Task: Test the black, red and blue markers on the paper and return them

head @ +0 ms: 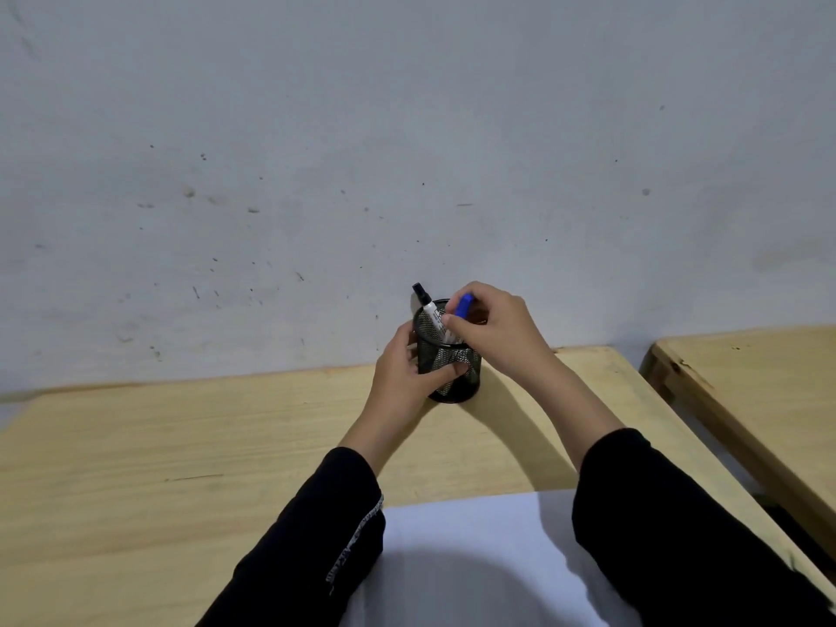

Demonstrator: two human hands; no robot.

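Note:
A black mesh pen holder [445, 377] stands near the far edge of the wooden table [181, 445]. My left hand [400, 377] wraps around its left side. The black marker [425, 303] leans out of the holder toward the left, cap up. My right hand [488, 328] is above the rim, fingers closed on the blue marker [464, 306], whose blue cap sticks up from my fingertips while its lower end is inside the holder. I cannot make out a red marker. The white paper [475, 558] lies at the near edge, between my sleeves.
A grey scuffed wall [407, 151] rises right behind the table. A second wooden table [760, 391] stands to the right across a narrow gap. My black sleeves cover parts of the paper.

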